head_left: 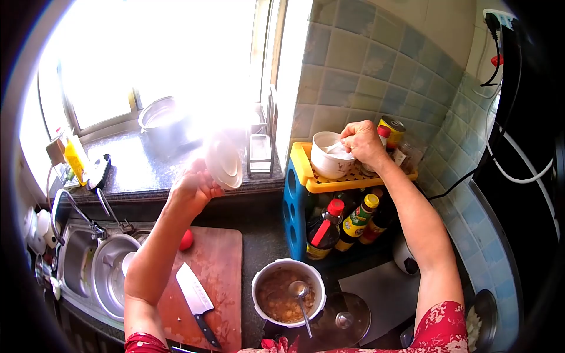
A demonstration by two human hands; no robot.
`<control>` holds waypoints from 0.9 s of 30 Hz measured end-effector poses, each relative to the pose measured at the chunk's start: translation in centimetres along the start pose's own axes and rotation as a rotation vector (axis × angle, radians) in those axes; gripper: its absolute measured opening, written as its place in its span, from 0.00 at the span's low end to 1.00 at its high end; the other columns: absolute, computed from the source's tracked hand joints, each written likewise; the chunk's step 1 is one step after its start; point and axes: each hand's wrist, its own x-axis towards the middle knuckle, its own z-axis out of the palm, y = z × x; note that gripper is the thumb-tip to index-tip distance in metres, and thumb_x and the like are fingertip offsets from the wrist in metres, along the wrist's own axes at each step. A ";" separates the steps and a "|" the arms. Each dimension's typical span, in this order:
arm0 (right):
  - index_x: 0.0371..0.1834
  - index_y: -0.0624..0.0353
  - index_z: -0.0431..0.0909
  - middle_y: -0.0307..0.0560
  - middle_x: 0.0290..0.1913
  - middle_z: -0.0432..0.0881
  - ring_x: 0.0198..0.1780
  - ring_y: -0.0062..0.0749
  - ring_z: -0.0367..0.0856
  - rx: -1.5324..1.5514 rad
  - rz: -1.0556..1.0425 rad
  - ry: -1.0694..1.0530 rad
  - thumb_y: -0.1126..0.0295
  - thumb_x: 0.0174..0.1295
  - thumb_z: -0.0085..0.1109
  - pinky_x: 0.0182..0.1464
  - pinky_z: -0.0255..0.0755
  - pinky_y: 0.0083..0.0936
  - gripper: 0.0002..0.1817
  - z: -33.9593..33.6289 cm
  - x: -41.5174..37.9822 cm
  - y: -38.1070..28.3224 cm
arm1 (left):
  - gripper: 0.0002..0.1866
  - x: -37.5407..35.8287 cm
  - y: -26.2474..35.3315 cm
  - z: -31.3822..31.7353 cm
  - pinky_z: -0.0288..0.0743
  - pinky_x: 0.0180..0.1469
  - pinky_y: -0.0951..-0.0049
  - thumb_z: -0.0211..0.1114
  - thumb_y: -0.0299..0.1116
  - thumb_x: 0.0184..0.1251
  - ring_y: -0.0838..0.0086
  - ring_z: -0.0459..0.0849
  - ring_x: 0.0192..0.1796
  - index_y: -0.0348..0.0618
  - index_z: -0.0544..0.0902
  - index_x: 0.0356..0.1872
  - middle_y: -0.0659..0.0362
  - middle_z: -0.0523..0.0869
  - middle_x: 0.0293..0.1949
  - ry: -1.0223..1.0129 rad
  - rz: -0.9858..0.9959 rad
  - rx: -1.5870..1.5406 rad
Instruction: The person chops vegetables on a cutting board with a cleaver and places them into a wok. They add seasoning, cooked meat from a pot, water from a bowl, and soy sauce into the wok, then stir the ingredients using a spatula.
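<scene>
Left hand (pixel 197 181): grips lid (pixel 225 162) by the edge; lid tilted, far rim washed out by glare. Pot (pixel 256 289): below, between both hands; ladle (pixel 299 289) inside. Rack (pixel 301 169): carries bowl (pixel 327 163), right of lid, nearer right hand (pixel 363 142). Spoon (pixel 336 148): long axis runs from bowl to right hand, fingertips closed on handle; spoon tip and bowl contents hard to make out
</scene>
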 end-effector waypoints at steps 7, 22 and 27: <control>0.24 0.66 0.74 0.43 0.16 0.73 0.11 0.18 0.64 0.431 0.404 0.204 0.82 0.49 0.50 0.10 0.53 0.16 0.03 -1.6 -1.6 -1.2 | 0.15 -1.0 -0.2 -0.3 0.78 0.29 0.68 0.36 0.36 0.75 0.68 0.82 0.33 0.46 0.70 0.52 0.54 0.80 0.41 -0.114 -0.046 -0.010; 0.26 0.65 0.74 0.42 0.16 0.73 0.12 0.17 0.63 0.419 0.379 0.285 0.80 0.52 0.52 0.10 0.53 0.15 0.01 -3.0 -3.0 -0.3 | 0.13 -3.8 -0.7 3.7 0.73 0.25 0.72 0.46 0.38 0.72 0.72 0.77 0.24 0.39 0.74 0.42 0.54 0.81 0.28 -0.036 -0.057 0.028; 0.25 0.64 0.75 0.40 0.16 0.73 0.12 0.15 0.64 0.294 0.301 0.173 0.79 0.55 0.52 0.10 0.53 0.14 0.03 -1.7 -2.4 -0.2 | 0.13 -4.2 -0.7 3.6 0.73 0.25 0.73 0.46 0.38 0.72 0.72 0.78 0.24 0.39 0.74 0.42 0.54 0.81 0.28 -0.070 -0.051 0.046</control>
